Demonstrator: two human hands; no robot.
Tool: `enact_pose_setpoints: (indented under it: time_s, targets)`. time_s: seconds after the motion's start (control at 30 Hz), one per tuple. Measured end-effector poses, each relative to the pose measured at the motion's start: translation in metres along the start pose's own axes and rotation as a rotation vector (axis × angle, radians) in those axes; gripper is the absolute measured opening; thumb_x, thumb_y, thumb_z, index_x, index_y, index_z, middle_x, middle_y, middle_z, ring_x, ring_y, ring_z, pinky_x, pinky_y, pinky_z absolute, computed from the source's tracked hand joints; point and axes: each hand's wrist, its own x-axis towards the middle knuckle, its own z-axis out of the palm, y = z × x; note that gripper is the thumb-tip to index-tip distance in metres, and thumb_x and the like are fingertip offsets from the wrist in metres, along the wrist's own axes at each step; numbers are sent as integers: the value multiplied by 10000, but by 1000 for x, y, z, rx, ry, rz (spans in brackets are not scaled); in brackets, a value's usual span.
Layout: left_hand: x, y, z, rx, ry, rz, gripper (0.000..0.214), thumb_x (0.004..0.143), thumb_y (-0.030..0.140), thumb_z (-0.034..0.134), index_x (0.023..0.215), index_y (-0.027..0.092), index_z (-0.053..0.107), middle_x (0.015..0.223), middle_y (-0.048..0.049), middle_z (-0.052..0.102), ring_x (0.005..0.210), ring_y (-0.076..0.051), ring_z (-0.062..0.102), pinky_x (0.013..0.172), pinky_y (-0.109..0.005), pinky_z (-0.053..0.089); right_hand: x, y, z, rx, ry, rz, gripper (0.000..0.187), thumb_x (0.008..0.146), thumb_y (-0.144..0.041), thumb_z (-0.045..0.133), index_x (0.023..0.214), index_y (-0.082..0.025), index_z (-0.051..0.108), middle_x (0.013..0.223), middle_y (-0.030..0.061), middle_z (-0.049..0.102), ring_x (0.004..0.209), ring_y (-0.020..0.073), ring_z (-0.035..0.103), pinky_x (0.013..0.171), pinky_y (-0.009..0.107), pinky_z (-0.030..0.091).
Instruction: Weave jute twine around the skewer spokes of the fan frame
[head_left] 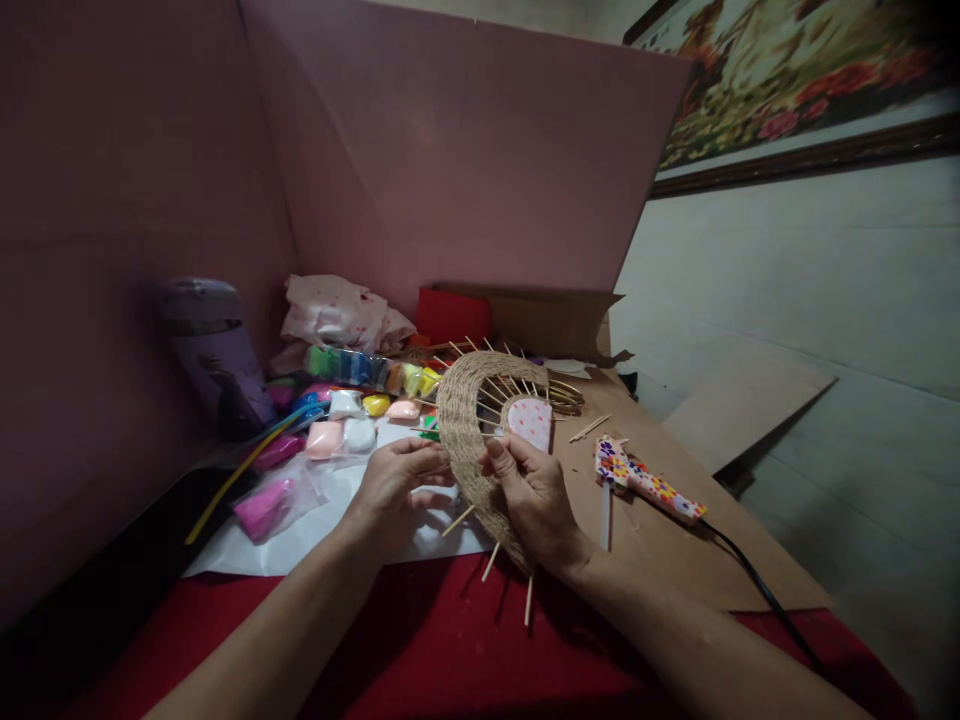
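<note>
A fan-shaped piece of woven tan twine is held up in front of me, its thin wooden sticks poking out past the outer edge. At its centre sits a half-round panel covered in pale fabric with reddish dots. My right hand grips the band from the inner side, thumb in front and the other fingers partly hidden. At the outer left edge, my left hand has curled fingers against the weave and sticks; its exact hold is partly hidden.
A flower-patterned glue gun lies on cardboard at right, its cord trailing forward. Loose sticks lie nearby. Bagged coloured clay, a purple tumbler and crumpled pink fabric occupy the left and back.
</note>
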Motion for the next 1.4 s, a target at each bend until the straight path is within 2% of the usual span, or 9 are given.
enact_pose_setpoints:
  time_s: [0.33,0.67,0.83,1.0,1.4]
  targets:
    - [0,3,-3,7,-40,-29,164,587,117,666,733,98,593,671,-86,641,571,-166,608,487,-270,491,0,0,0,6,-20,15,317,897,-386,440,696,-179,572,667,14,574,590,111,502,499,205,354]
    - [6,4,-5,33,-5,-51,164,579,97,689,713,97,594,643,-72,644,551,-152,612,484,-248,499,0,0,0,-31,-30,9,319,903,-383,429,704,-180,573,674,16,577,611,120,512,543,222,378]
    - [8,5,-7,-12,-48,-94,149,575,52,682,686,99,593,620,-59,634,537,-143,615,511,-248,514,0,-1,1,-97,-81,-44,329,909,-358,421,677,-182,573,652,16,550,636,135,499,587,246,387]
    - [8,7,-7,-84,-42,-149,163,560,-10,659,663,99,595,601,-49,622,515,-124,602,536,-236,518,0,-5,1,-170,-101,-139,323,902,-328,441,652,-184,587,693,27,548,686,146,493,629,260,385]
    - [5,10,-2,-148,-8,-208,154,567,-66,596,624,78,595,613,-57,624,515,-98,579,516,-192,508,-2,-6,0,-185,-129,-164,300,903,-318,448,689,-185,610,705,26,545,709,149,497,657,269,380]
